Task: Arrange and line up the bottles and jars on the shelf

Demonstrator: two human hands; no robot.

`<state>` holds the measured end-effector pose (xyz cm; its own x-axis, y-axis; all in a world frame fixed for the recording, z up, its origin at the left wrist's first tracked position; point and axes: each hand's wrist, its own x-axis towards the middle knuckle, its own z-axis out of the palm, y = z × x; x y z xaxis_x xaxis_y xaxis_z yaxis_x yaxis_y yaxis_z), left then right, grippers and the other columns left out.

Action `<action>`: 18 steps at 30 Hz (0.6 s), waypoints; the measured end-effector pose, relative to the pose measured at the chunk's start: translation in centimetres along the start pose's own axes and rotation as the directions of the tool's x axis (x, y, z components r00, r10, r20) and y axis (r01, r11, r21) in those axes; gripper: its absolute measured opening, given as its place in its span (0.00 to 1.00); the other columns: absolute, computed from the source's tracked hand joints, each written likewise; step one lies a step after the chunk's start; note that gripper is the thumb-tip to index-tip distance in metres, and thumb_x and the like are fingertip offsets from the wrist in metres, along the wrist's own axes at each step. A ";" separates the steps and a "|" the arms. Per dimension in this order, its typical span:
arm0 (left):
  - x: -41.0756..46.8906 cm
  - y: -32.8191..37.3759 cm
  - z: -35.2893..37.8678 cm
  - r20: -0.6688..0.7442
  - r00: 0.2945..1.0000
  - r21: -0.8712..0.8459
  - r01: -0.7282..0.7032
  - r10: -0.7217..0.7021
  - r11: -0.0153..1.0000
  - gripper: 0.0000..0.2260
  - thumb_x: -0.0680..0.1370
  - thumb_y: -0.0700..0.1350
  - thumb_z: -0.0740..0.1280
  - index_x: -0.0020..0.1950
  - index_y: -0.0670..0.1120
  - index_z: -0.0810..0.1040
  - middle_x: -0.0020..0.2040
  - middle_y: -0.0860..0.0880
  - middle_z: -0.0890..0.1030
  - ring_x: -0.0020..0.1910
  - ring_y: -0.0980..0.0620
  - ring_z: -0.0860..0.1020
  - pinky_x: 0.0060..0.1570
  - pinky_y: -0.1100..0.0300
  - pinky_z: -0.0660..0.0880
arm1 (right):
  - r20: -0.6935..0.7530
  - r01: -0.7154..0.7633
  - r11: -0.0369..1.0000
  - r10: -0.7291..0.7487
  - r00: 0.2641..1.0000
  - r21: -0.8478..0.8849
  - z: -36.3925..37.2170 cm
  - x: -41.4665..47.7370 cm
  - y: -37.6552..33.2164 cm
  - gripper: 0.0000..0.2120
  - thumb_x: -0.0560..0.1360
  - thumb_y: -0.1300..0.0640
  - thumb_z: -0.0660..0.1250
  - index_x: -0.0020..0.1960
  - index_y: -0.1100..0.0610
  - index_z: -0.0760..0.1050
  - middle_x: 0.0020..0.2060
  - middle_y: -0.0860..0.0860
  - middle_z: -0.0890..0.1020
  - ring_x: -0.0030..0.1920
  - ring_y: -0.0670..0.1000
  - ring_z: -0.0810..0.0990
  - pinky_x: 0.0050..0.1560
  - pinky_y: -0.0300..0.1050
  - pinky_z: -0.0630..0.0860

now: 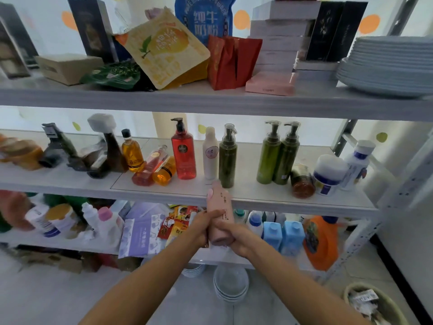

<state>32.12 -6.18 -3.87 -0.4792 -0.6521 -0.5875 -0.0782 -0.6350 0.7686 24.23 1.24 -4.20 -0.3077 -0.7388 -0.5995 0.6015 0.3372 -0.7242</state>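
Head view: both hands hold one pink bottle in front of the front edge of the middle shelf. The left hand grips the lower half of the bottle from the left, its fingers curled together round the body. The right hand grips the bottom end from the right, its fingers also wrapped tight on the bottle and overlapping those of the left hand. The bottle is nearly upright with a slight tilt, and its top end reaches the shelf level just below the white bottle and the dark green pump bottle. These two stand upright side by side, with the red pump bottle upright to their left. Left of the red one, a pink flask and an orange flask lie on their sides, touching each other, and an amber bottle stands behind them. To the right, two light green pump bottles stand together. A brown jar leans beside a white tub. Objects at the far left of the shelf are too blurred to identify
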 end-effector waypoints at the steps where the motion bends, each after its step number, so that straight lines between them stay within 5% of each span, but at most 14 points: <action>1: -0.2 0.2 -0.7 -0.012 1.000 -0.019 0.006 -0.006 1.000 0.19 0.74 0.41 0.70 0.63 0.40 0.73 0.56 0.38 0.80 0.54 0.38 0.79 0.55 0.41 0.76 | 0.021 -0.001 1.000 0.002 1.000 -0.025 0.5 0.3 0.1 0.17 0.72 0.63 0.70 0.58 0.65 0.70 0.44 0.59 0.80 0.41 0.55 0.81 0.45 0.53 0.81; 3: -0.2 0.9 -2.1 -0.031 1.000 -0.060 0.000 -0.002 0.998 0.19 0.74 0.41 0.70 0.63 0.39 0.73 0.58 0.37 0.80 0.58 0.37 0.78 0.60 0.39 0.74 | 0.080 -0.001 0.997 0.008 0.997 -0.083 1.4 1.1 -0.2 0.12 0.74 0.62 0.69 0.54 0.65 0.73 0.42 0.59 0.81 0.42 0.55 0.81 0.53 0.55 0.78; 7: 1.0 2.7 -3.7 -0.031 0.999 -0.075 -0.040 0.038 0.996 0.20 0.73 0.39 0.70 0.64 0.37 0.73 0.56 0.37 0.80 0.53 0.39 0.79 0.52 0.42 0.78 | 0.066 0.053 0.979 -0.041 0.997 -0.196 2.8 3.2 -1.3 0.10 0.75 0.53 0.67 0.50 0.59 0.74 0.44 0.54 0.82 0.45 0.53 0.81 0.48 0.48 0.79; 10: 1.9 3.9 -4.5 0.005 1.000 -0.099 -0.026 0.027 0.995 0.17 0.73 0.37 0.70 0.61 0.37 0.74 0.48 0.39 0.81 0.44 0.42 0.80 0.41 0.48 0.78 | -0.091 0.087 0.950 -0.120 0.989 -0.300 3.8 5.4 -2.7 0.21 0.75 0.50 0.67 0.61 0.64 0.71 0.54 0.58 0.81 0.52 0.56 0.80 0.55 0.50 0.78; 13: 2.9 4.5 -5.4 0.024 0.999 -0.113 0.025 -0.022 0.993 0.16 0.73 0.38 0.71 0.59 0.40 0.73 0.49 0.39 0.81 0.46 0.41 0.80 0.41 0.47 0.78 | -0.306 0.166 0.927 -0.274 0.912 -0.335 4.6 7.4 -4.4 0.26 0.75 0.47 0.66 0.67 0.61 0.68 0.61 0.57 0.76 0.60 0.57 0.75 0.59 0.48 0.73; 18: 4.4 3.7 -6.8 0.101 0.993 -0.044 0.072 -0.067 0.996 0.19 0.72 0.40 0.72 0.61 0.43 0.73 0.55 0.38 0.81 0.52 0.39 0.80 0.43 0.46 0.79 | -0.456 0.281 0.891 -0.429 0.780 -0.356 4.8 10.7 -7.5 0.37 0.69 0.60 0.74 0.72 0.58 0.59 0.70 0.55 0.67 0.68 0.56 0.69 0.65 0.48 0.68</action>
<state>35.66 -14.18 -5.34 -0.5586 -0.5626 -0.6094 -0.0739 -0.6981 0.7122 19.96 -11.97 -3.53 -0.8341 -0.4546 -0.3124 0.1865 0.3005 -0.9354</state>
